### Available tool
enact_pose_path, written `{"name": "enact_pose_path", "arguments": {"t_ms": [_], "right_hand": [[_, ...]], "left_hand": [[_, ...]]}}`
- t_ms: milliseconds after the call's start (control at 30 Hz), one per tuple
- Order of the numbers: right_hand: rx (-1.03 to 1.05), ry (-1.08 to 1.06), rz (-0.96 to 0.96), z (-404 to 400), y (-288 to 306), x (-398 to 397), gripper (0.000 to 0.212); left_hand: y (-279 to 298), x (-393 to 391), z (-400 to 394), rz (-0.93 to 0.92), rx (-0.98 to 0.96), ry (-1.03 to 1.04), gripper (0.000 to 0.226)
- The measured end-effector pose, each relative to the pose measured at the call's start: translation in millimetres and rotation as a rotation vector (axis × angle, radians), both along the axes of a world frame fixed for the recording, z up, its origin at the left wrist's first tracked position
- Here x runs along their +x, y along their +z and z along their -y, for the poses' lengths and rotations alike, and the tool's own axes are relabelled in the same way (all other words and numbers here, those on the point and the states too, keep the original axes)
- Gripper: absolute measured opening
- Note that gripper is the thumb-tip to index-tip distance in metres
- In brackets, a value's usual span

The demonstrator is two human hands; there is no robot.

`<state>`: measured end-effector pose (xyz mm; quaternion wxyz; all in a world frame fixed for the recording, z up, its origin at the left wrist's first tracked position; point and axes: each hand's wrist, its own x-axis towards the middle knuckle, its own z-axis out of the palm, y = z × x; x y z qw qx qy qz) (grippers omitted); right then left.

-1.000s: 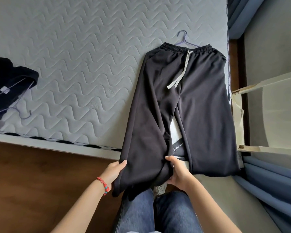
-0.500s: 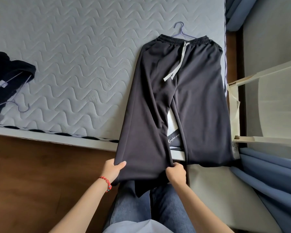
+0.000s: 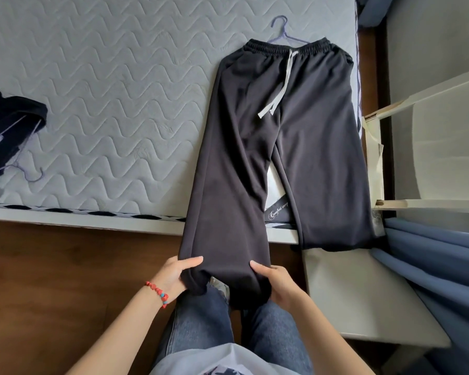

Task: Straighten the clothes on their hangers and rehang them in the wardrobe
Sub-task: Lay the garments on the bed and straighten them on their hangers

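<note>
Dark trousers [image 3: 276, 147] lay flat on the mattress [image 3: 106, 104], centre to right of frame, waistband toward the top, both leg ends hanging off the bed's near edge. A purple hanger [image 3: 283, 32] showed above the waistband, hook pointing to the top of frame; how it held the waistband could not be seen.

Left hand [image 3: 173, 274] and right hand [image 3: 276, 282], lower centre, each gripped one side of the hem of the leg nearer frame centre, thumbs on top, fingers curled under the cloth. The other leg hung free at the right.

Judged by the drape: soft, limp knit, light, not fragile, likely to slide on the smooth quilting. Best held at the hem corners to pull the leg straight; by the hanger hook for carrying.

A second dark garment [image 3: 8, 131] on its own hanger lay at the left edge.
</note>
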<state>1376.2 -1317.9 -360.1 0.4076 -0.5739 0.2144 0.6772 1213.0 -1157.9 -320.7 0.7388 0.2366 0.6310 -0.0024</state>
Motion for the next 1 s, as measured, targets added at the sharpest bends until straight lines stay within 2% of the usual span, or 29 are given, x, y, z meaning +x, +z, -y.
{"name": "enact_pose_path", "arguments": {"t_ms": [100, 167, 233, 267, 333, 400, 533, 667, 733, 1000], "right_hand": [[-0.031, -0.040, 0.244, 6.5, 1.0, 4.9, 0.011], [-0.061, 0.031, 0.436, 11.8, -2.8, 9.7, 0.019], [-0.144, 0.233, 0.604, 17.2, -7.5, 14.1, 0.016], [-0.196, 0.348, 0.639, 19.4, -9.4, 15.8, 0.010], [-0.250, 0.557, 0.607, 22.8, -13.0, 18.5, 0.027], [-0.267, 0.696, 0.541, 22.5, -11.4, 20.6, 0.040], [-0.289, 0.720, 0.547, 9.8, -3.4, 25.1, 0.038], [-0.220, 0.658, 0.601, -16.5, 4.6, 17.8, 0.013], [-0.192, 0.648, 0.618, -31.2, 3.7, 11.2, 0.020], [-0.175, 0.698, 0.670, -120.6, 22.4, -54.5, 0.018]], "left_hand": [[-4.0, -5.8, -1.6, -0.186, 0.177, -0.218, 0.017], [-14.9, -7.2, -3.1, -0.247, 0.260, -0.384, 0.012], [-26.1, -7.4, -1.7, -0.331, 0.272, -0.496, 0.011], [-31.6, -9.7, 0.2, -0.405, 0.278, -0.562, 0.019], [-36.1, -13.7, 5.5, -0.559, 0.357, -0.828, 0.037], [-33.0, -16.1, 10.7, -0.593, 0.429, -0.984, 0.038], [-23.5, -15.7, 9.7, -0.495, 0.492, -0.993, 0.029], [-12.4, -30.5, -7.2, -0.431, 0.597, -1.002, 0.027], [-7.7, -46.8, -21.6, -0.438, 0.628, -0.995, 0.027], [-0.8, -150.7, -90.4, -0.452, 0.671, -0.879, 0.024]]}}
